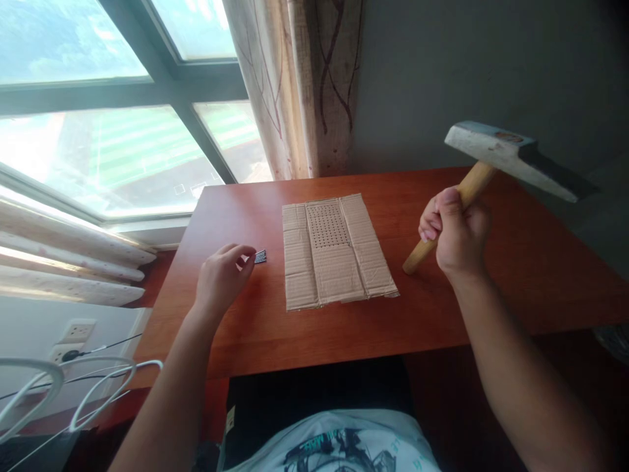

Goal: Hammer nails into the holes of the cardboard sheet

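My right hand (457,233) is wrapped around the wooden handle of a hammer (491,147), held up over the right side of the table with its metal head at the top. At the left, my left hand (223,275) has thumb and index finger pinched together, touching or right beside a small bundle of thin dark metal nails (261,256). Whether a nail is between those fingertips cannot be made out. Between my hands lies a flat creased piece of cardboard (339,275). Its upper middle carries a grid of small dark dots, either nail heads or holes.
The reddish-brown wooden table (373,334) spans the view. A window (137,157) and curtains (304,92) stand behind and left, with a grey wall at the back right. White cables (105,393) and a wall socket (69,341) are at lower left.
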{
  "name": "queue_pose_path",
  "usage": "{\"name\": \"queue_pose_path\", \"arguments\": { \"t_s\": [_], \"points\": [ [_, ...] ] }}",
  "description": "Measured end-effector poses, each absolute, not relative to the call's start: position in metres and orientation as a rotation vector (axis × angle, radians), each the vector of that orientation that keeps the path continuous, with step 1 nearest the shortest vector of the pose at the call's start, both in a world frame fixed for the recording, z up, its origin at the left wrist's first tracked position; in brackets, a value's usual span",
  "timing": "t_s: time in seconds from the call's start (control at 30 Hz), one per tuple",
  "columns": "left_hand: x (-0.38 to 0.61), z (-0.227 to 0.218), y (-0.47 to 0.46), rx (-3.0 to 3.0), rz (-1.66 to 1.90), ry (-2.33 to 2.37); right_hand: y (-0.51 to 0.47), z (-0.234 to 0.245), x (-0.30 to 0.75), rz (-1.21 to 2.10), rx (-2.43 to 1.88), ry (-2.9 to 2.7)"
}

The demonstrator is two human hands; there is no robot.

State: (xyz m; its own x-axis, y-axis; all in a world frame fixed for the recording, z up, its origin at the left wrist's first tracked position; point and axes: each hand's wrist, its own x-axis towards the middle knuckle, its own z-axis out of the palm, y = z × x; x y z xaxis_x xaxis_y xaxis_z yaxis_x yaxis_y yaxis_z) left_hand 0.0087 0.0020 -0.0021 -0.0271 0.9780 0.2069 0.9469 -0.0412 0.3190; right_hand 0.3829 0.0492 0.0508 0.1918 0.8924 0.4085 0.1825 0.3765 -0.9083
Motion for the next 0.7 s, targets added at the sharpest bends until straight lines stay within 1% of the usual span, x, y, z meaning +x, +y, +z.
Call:
{"name": "queue_pose_path", "arguments": {
  "t_s": [0.17,0.27,0.43,0.57,0.63,0.7],
  "points": [
    [0.010,-0.007,-0.005,2.259,0.223,2.171,0.048,0.048,0.385,0.699,-1.149,-1.314],
    [0.012,-0.006,-0.005,2.290,0.131,2.163,0.047,0.048,0.382,0.700,-1.083,-1.293],
    [0.013,-0.004,-0.002,2.340,0.019,2.159,0.048,0.047,0.379,0.665,-1.148,-1.283],
    [0.012,0.000,0.003,2.388,-0.099,2.092,0.050,0.046,0.380,0.713,-1.096,-1.243],
    [0.012,0.004,0.004,2.364,-0.079,2.035,0.050,0.046,0.381,0.731,-1.067,-1.226],
    [0.013,0.009,0.002,2.309,0.116,1.951,0.049,0.046,0.382,0.733,-1.043,-1.213]
  ]
}}
